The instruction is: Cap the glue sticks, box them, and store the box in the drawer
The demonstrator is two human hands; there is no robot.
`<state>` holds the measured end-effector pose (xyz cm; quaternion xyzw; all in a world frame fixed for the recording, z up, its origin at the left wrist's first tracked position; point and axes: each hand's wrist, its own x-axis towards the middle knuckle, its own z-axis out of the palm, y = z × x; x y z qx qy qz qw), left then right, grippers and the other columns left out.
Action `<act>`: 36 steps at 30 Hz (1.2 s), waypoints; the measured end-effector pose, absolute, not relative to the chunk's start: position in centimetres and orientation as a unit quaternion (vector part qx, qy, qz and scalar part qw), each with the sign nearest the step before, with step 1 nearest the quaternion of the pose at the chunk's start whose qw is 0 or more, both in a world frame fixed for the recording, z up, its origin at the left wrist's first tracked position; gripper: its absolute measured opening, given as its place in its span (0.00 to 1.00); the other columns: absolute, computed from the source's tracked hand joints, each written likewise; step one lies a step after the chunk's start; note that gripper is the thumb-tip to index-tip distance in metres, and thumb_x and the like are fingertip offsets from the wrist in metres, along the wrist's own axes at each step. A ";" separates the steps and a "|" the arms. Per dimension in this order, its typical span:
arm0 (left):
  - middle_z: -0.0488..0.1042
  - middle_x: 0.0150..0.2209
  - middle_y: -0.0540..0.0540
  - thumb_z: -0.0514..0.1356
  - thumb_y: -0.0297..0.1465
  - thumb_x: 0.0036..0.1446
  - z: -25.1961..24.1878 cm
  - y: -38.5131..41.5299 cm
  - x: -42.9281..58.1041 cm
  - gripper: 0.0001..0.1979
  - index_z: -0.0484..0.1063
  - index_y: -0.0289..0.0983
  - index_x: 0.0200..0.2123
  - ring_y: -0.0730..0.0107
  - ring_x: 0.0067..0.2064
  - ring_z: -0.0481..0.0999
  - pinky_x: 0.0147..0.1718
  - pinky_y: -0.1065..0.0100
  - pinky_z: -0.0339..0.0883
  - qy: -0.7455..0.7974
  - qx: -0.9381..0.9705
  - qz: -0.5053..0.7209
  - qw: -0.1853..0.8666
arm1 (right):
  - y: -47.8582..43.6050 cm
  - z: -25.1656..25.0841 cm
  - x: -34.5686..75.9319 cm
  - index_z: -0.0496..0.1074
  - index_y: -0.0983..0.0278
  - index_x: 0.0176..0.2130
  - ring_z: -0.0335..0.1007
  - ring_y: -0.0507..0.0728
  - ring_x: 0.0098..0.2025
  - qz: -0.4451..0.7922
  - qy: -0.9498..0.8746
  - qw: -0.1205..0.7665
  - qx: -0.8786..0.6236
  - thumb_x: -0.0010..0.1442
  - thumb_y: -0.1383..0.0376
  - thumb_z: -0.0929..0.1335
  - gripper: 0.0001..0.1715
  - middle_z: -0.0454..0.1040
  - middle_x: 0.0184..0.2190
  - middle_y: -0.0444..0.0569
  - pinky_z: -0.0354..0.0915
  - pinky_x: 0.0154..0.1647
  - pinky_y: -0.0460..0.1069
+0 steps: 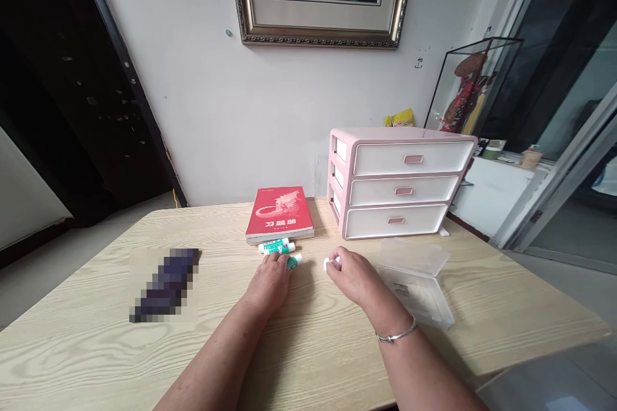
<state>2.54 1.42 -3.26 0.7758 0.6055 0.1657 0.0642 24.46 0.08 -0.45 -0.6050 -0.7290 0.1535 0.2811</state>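
Note:
My left hand (pixel 270 284) is closed over a green-and-white glue stick (pixel 294 261) on the table, its white end sticking out to the right of my fingers. Two more green-and-white glue sticks (pixel 276 246) lie side by side just beyond that hand, against the front edge of a red book (pixel 280 210). My right hand (pixel 351 275) is closed in a pinch on a small white piece (pixel 328 264), mostly hidden by the fingers. To the right of that wrist, a clear plastic box (pixel 436 305) lies with its lid raised.
A pink-and-white three-drawer unit (pixel 402 189) stands at the back right, its drawers closed. At the left of the wooden table (pixel 96 347) lies a blurred dark object (pixel 166 286). A wall and framed picture (pixel 321 35) rise behind; a glass display case (pixel 467 87) stands far right.

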 end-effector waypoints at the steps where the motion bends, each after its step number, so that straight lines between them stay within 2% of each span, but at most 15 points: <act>1: 0.70 0.54 0.36 0.51 0.30 0.64 -2.9 1.3 2.4 0.17 0.68 0.35 0.54 0.54 0.55 0.69 0.56 0.58 0.60 0.590 0.776 0.195 0.105 | 0.2 -0.5 24.3 0.71 0.63 0.40 0.69 0.54 0.31 0.204 -0.720 0.336 -0.572 0.62 0.61 0.64 0.09 0.74 0.28 0.45 0.57 0.32 0.47; 3: 0.71 0.52 0.38 0.50 0.34 0.65 -2.0 0.7 2.0 0.16 0.66 0.36 0.54 0.57 0.53 0.70 0.52 0.59 0.63 0.545 0.769 0.249 0.220 | 0.5 -0.7 24.0 0.70 0.63 0.43 0.67 0.53 0.31 0.305 -0.695 0.430 -0.490 0.64 0.56 0.64 0.14 0.72 0.29 0.44 0.60 0.32 0.47; 5: 0.73 0.47 0.41 0.50 0.38 0.66 -1.0 -0.1 1.8 0.16 0.65 0.38 0.53 0.60 0.47 0.73 0.45 0.62 0.67 0.483 0.757 0.276 0.344 | 0.6 -0.9 23.7 0.69 0.64 0.46 0.67 0.53 0.32 0.364 -0.672 0.485 -0.425 0.65 0.53 0.63 0.18 0.71 0.31 0.45 0.62 0.34 0.47; 7: 0.72 0.43 0.43 0.51 0.41 0.66 -0.1 -1.0 1.8 0.17 0.65 0.38 0.51 0.65 0.41 0.72 0.39 0.66 0.67 0.421 0.737 0.298 0.436 | 0.6 -1.0 23.6 0.69 0.64 0.48 0.66 0.53 0.33 0.377 -0.667 0.505 -0.396 0.65 0.53 0.63 0.20 0.70 0.32 0.45 0.63 0.36 0.48; 10: 0.70 0.40 0.46 0.54 0.42 0.64 0.8 -2.0 2.1 0.16 0.65 0.38 0.49 0.71 0.34 0.68 0.32 0.69 0.64 0.393 0.704 0.319 0.499 | 0.2 -0.7 23.6 0.69 0.63 0.49 0.65 0.53 0.34 0.369 -0.680 0.505 -0.383 0.66 0.53 0.63 0.19 0.69 0.32 0.45 0.63 0.38 0.49; 14: 0.69 0.38 0.48 0.55 0.43 0.63 1.1 -2.4 2.3 0.18 0.66 0.39 0.50 0.73 0.31 0.65 0.27 0.71 0.58 0.433 0.682 0.307 0.503 | -0.5 -0.1 23.7 0.70 0.62 0.49 0.63 0.52 0.33 0.362 -0.695 0.492 -0.378 0.67 0.53 0.63 0.19 0.69 0.32 0.45 0.63 0.37 0.48; 17: 0.68 0.34 0.50 0.55 0.43 0.63 1.4 -2.5 2.3 0.17 0.68 0.38 0.47 0.73 0.31 0.64 0.28 0.71 0.57 0.446 0.689 0.298 0.488 | -0.8 0.3 23.6 0.71 0.62 0.49 0.63 0.52 0.33 0.354 -0.712 0.473 -0.381 0.66 0.54 0.64 0.18 0.70 0.33 0.45 0.62 0.34 0.47; 20: 0.67 0.32 0.51 0.55 0.44 0.63 1.5 -2.6 2.2 0.16 0.69 0.37 0.42 0.73 0.32 0.64 0.31 0.71 0.58 0.445 0.705 0.295 0.468 | -1.0 0.3 23.6 0.71 0.62 0.50 0.64 0.52 0.33 0.333 -0.727 0.465 -0.380 0.66 0.55 0.64 0.18 0.72 0.35 0.47 0.62 0.34 0.47; 24: 0.68 0.34 0.50 0.54 0.44 0.63 1.2 -2.5 2.0 0.16 0.69 0.38 0.41 0.71 0.34 0.66 0.35 0.69 0.61 0.418 0.724 0.307 0.455 | -1.0 0.2 23.6 0.72 0.62 0.51 0.66 0.52 0.34 0.305 -0.744 0.460 -0.377 0.67 0.56 0.64 0.17 0.73 0.36 0.47 0.63 0.36 0.47; 30: 0.68 0.33 0.49 0.52 0.48 0.64 1.0 -2.5 1.9 0.21 0.70 0.37 0.44 0.70 0.34 0.66 0.35 0.69 0.63 0.408 0.739 0.296 0.447 | -1.2 0.2 23.5 0.73 0.61 0.53 0.69 0.54 0.38 0.306 -0.764 0.441 -0.358 0.66 0.57 0.65 0.19 0.74 0.37 0.49 0.66 0.39 0.49; 36: 0.67 0.33 0.50 0.51 0.48 0.65 1.0 -2.6 1.7 0.21 0.70 0.37 0.43 0.70 0.34 0.66 0.35 0.69 0.63 0.409 0.757 0.288 0.421 | -1.1 0.0 23.3 0.72 0.62 0.53 0.68 0.53 0.37 0.337 -0.762 0.422 -0.357 0.65 0.57 0.66 0.20 0.73 0.35 0.47 0.66 0.39 0.48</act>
